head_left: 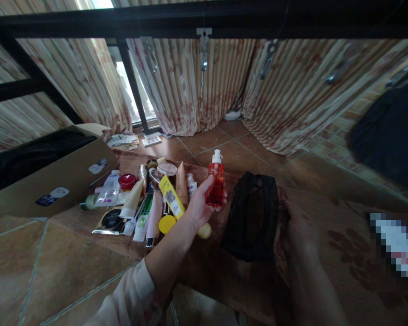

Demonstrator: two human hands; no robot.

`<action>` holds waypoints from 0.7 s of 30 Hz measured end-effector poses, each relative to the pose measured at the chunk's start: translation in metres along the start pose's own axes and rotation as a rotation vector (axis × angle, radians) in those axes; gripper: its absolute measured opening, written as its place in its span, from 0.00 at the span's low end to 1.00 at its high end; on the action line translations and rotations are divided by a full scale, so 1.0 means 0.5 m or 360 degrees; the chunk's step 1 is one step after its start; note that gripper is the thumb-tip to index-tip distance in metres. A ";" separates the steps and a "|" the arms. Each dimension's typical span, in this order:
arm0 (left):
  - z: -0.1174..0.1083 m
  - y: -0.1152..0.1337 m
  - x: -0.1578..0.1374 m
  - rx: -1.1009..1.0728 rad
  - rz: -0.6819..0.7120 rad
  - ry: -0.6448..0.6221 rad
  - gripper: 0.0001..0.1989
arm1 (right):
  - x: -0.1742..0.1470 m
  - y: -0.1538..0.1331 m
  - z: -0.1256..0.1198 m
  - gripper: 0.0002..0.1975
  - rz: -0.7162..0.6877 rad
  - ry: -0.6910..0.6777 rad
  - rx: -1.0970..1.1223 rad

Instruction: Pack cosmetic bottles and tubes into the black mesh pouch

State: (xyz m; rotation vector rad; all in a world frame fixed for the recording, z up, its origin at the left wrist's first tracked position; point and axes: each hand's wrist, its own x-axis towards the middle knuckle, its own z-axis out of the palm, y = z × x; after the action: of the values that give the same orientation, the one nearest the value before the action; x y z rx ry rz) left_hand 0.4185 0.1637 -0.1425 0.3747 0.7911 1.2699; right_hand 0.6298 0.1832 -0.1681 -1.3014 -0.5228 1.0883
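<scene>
Here, near curtains, over cloth, left hand clasps bottle; right hand, grip unclear

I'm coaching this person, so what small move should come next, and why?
Probably move the red pump bottle a little right, over the black bag. The left hand already grips the bottle, pump end up, just left of the bag, and the right hand is at the bag's right side, perhaps steadying it. How far the bag is open is hard to tell.

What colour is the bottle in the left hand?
The bottle is red with a white pump, seen in the head view.
</scene>
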 end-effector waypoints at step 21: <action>0.005 -0.002 0.005 0.0122 0.0092 0.0036 0.26 | -0.008 -0.009 0.009 0.05 0.0007 0.0040 0.0017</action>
State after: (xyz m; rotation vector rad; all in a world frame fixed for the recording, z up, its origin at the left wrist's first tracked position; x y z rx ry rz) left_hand 0.4212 0.1661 -0.1423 0.4484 0.8549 1.3022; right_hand 0.6258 0.1823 -0.1618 -1.3058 -0.4947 1.0758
